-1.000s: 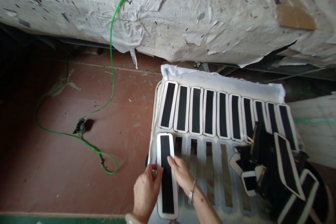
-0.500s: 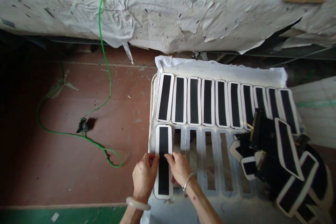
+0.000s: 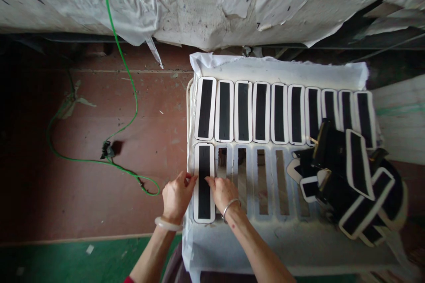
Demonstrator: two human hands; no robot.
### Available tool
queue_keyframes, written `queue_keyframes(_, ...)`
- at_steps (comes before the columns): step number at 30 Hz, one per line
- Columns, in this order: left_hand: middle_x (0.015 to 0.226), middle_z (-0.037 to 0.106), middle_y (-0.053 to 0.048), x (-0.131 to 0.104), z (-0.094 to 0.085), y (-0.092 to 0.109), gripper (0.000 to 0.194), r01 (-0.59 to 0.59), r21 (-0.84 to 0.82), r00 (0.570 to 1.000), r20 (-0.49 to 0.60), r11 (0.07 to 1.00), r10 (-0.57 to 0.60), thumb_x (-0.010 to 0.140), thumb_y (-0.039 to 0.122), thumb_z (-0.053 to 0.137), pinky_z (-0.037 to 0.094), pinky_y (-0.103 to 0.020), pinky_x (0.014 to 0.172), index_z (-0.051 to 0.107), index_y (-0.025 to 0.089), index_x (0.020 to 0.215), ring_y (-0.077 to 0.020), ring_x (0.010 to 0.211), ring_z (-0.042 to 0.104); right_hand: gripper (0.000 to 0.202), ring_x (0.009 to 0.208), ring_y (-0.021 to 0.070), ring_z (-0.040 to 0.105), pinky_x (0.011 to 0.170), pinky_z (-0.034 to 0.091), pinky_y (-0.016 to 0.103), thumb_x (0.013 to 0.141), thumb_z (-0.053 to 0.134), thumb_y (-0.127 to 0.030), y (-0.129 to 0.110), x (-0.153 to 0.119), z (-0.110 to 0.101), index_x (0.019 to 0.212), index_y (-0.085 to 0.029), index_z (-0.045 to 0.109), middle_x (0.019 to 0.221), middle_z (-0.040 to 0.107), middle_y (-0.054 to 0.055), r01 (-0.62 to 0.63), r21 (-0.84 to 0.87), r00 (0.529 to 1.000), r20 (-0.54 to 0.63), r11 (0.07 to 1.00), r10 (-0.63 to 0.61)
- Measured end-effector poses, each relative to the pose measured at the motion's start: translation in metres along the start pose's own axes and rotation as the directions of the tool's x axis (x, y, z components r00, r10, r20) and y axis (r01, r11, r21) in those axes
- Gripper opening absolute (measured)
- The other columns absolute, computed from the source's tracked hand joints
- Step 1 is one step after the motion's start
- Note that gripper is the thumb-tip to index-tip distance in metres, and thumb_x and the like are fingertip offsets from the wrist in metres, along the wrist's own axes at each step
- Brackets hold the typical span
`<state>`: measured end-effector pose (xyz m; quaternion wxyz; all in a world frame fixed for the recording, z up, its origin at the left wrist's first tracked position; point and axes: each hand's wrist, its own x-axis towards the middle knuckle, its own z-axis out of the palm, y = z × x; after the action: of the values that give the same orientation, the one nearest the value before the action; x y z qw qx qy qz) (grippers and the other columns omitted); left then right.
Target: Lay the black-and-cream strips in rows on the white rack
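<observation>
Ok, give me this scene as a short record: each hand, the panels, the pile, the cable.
Left hand: fingers at the left edge of the front panel
Right hand: at its right edge, thumb over the black strip
Front panel: black, white border, at the row's left end
Back row: ten similar panels, side by side
Pile: black items and panels, right side
Cable: green, partly on the reddish floor

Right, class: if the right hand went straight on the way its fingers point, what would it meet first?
Most likely the white-bordered black panel, which the right hand seems to touch, though depth is unclear.
</observation>
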<state>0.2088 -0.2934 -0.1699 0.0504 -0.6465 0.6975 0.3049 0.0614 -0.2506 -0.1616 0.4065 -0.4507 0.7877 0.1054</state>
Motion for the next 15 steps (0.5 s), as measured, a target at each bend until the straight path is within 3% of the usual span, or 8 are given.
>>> queue_keyframes(2, 0.069, 0.068, -0.001, 0.002, -0.004, 0.001, 0.022, -0.092, -0.001, 0.995, -0.038, 0.996, 0.092, 0.091, 0.039, 0.054, 0.04, -0.026, 0.056, 0.067, 0.02, 0.09, -0.0175, 0.063, 0.064, 0.053, 0.085, 0.0314, 0.072, 0.066, 0.048, 0.033, 0.1, 0.034, -0.05, 0.0, -0.001, 0.002, 0.094, -0.018, 0.077, 0.087, 0.074, 0.018, -0.009, -0.022, 1.0, -0.004, 1.0, 0.009)
queue_keyframes(5, 0.102, 0.07, -0.007, 0.003, -0.009, 0.006, 0.025, -0.282, -0.005, 0.958, -0.055, 0.959, 0.281, 0.093, 0.035, 0.052, 0.048, -0.033, 0.082, 0.066, 0.022, 0.108, -0.0222, 0.096, 0.064, 0.057, 0.085, 0.033, 0.071, 0.068, 0.05, 0.035, 0.099, 0.033, -0.051, 0.0, -0.001, 0.004, 0.091, -0.015, 0.077, 0.086, 0.073, 0.02, -0.024, -0.055, 1.0, -0.003, 0.998, 0.024)
queue_keyframes(6, 0.116, 0.067, -0.007, 0.004, -0.008, 0.007, 0.027, -0.372, -0.004, 0.927, -0.048, 0.928, 0.372, 0.093, 0.032, 0.051, 0.046, -0.037, 0.093, 0.064, 0.023, 0.115, -0.0243, 0.11, 0.059, 0.058, 0.086, 0.0331, 0.071, 0.068, 0.05, 0.035, 0.099, 0.033, -0.051, 0.0, -0.001, 0.005, 0.091, -0.014, 0.076, 0.087, 0.073, 0.021, -0.03, -0.063, 1.0, -0.003, 0.998, 0.03)
queue_keyframes(8, 0.139, 0.055, -0.007, 0.005, -0.004, 0.008, 0.037, -0.563, 0.019, 0.826, -0.026, 0.826, 0.564, 0.093, 0.024, 0.048, 0.038, -0.044, 0.108, 0.057, 0.023, 0.129, -0.0264, 0.132, 0.043, 0.057, 0.087, 0.0324, 0.071, 0.07, 0.05, 0.035, 0.099, 0.034, -0.051, 0.0, 0.0, 0.005, 0.091, -0.015, 0.076, 0.088, 0.073, 0.021, -0.038, -0.071, 0.999, -0.002, 0.997, 0.038)
queue_keyframes(10, 0.148, 0.045, -0.007, 0.007, 0.004, 0.006, 0.044, -0.695, 0.068, 0.718, 0.008, 0.716, 0.696, 0.094, 0.018, 0.043, 0.031, -0.046, 0.115, 0.05, 0.018, 0.137, -0.0258, 0.142, 0.031, 0.055, 0.087, 0.0302, 0.071, 0.071, 0.05, 0.034, 0.099, 0.034, -0.05, 0.0, 0.0, 0.004, 0.092, -0.015, 0.076, 0.09, 0.073, 0.02, -0.044, -0.072, 0.999, 0.0, 0.996, 0.044)
queue_keyframes(11, 0.15, 0.042, -0.008, 0.008, 0.009, 0.004, 0.046, -0.729, 0.096, 0.683, 0.031, 0.678, 0.73, 0.094, 0.018, 0.042, 0.029, -0.046, 0.116, 0.046, 0.016, 0.139, -0.0253, 0.143, 0.028, 0.055, 0.087, 0.0288, 0.071, 0.072, 0.05, 0.033, 0.1, 0.033, -0.05, 0.0, 0.0, 0.004, 0.092, -0.015, 0.076, 0.091, 0.073, 0.02, -0.047, -0.071, 0.999, 0.002, 0.996, 0.047)
queue_keyframes(15, 0.157, 0.027, -0.009, 0.012, 0.018, -0.005, 0.059, -0.768, 0.187, 0.638, 0.136, 0.613, 0.758, 0.093, 0.025, 0.047, 0.02, -0.046, 0.12, 0.031, 0.014, 0.148, -0.0248, 0.146, 0.019, 0.056, 0.087, 0.0263, 0.071, 0.075, 0.05, 0.032, 0.1, 0.031, -0.049, 0.0, -0.001, 0.006, 0.093, -0.015, 0.075, 0.092, 0.074, 0.02, -0.052, -0.068, 0.999, -0.002, 0.996, 0.052)
